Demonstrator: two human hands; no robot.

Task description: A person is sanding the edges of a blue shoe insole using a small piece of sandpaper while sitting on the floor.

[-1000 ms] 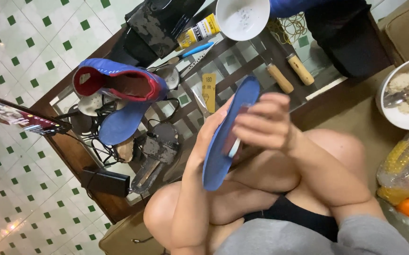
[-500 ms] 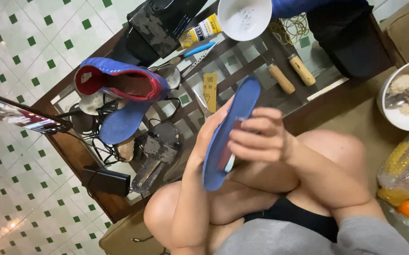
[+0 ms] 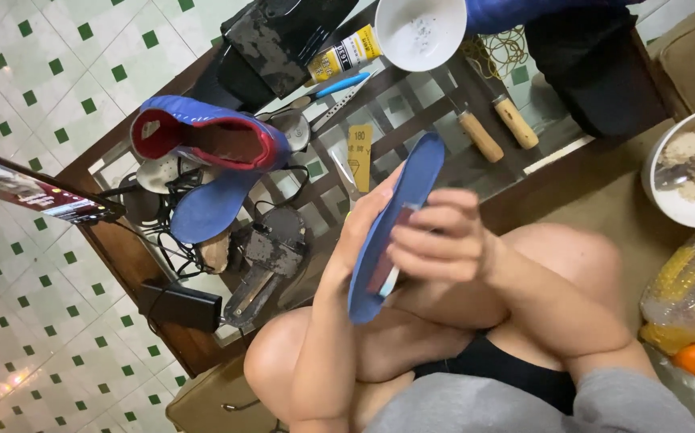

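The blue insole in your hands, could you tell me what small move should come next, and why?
Probably one more short stroke along the blue insole: the left hand props it on edge, and the right hand presses a small block, perhaps an abrasive, against its face near the middle, so the upper part looks unworked.

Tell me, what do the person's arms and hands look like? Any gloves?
No gloves. The left hand and right hand are bare, with no rings or watch showing. The forearms are bare too. A grey sleeve covers the right upper arm.
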